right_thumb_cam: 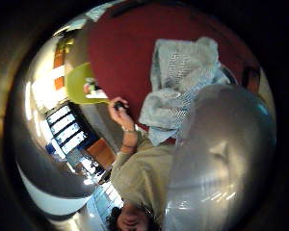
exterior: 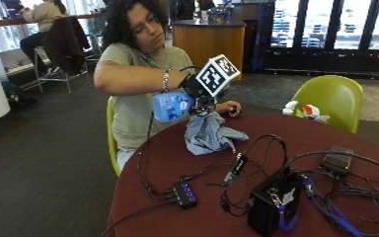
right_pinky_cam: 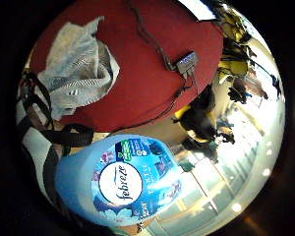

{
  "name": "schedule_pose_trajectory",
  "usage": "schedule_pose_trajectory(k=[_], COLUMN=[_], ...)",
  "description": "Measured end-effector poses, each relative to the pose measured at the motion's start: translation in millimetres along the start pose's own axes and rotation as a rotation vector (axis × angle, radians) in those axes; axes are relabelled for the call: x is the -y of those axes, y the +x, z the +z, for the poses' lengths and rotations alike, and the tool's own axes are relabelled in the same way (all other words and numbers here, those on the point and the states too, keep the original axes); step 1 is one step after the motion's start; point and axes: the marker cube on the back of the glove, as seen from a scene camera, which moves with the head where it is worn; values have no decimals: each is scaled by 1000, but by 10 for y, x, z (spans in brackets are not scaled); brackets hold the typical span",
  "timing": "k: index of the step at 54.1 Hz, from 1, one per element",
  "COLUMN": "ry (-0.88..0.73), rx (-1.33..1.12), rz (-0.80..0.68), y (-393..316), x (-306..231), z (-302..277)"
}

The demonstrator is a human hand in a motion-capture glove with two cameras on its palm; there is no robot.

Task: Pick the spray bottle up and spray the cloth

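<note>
Nearest the outside camera, on the round red table (exterior: 176, 163), sits a black box (exterior: 272, 205) amid a tangle of cables (exterior: 347, 190), with a small hub (exterior: 184, 193) lit blue at the table's near edge. Beyond these, toward the table's far side, lies the cloth (exterior: 206, 134) – a pale blue-grey, crumpled heap, one corner standing up under the raised hand. Just above that corner the gloved right hand (exterior: 195, 86) holds the bottle (exterior: 171, 106) in the air, forearm lifted level with the chest; the bottle's light blue body lies roughly sideways, base toward the person's chest, and hangs clear of the table. From the little-finger side the bottle (right_pinky_cam: 120, 179) fills the space close to the palm, its blue label reading "febreze", with the cloth (right_pinky_cam: 76, 66) on the red top beyond it. From the thumb side a curved pale surface close to the palm hides much, and the cloth (right_thumb_cam: 183, 82) lies past it. How the fingers lie on the trigger cannot be made out. Behind the cloth the person's bare left hand (exterior: 229, 107) rests on the table's far edge. Farther off stands a green chair (exterior: 330, 98) – empty of anyone – with a white and red object (exterior: 301, 109) at the table edge before it
</note>
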Motion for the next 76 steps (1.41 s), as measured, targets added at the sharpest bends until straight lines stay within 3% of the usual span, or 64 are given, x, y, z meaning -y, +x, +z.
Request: schedule_pose_trajectory(k=[9,26,31,48,62,76], ry=[-158,-167,-57,391,525,693], rx=[-126,-115,-15,592,921,1123], rz=[34,37,-13,-397,-662,-739], y=[-193,-262,-314,-530,-1179,-1585], x=[260,308,193,78,435,1064], z=[360,424,138,-866,-931,-811])
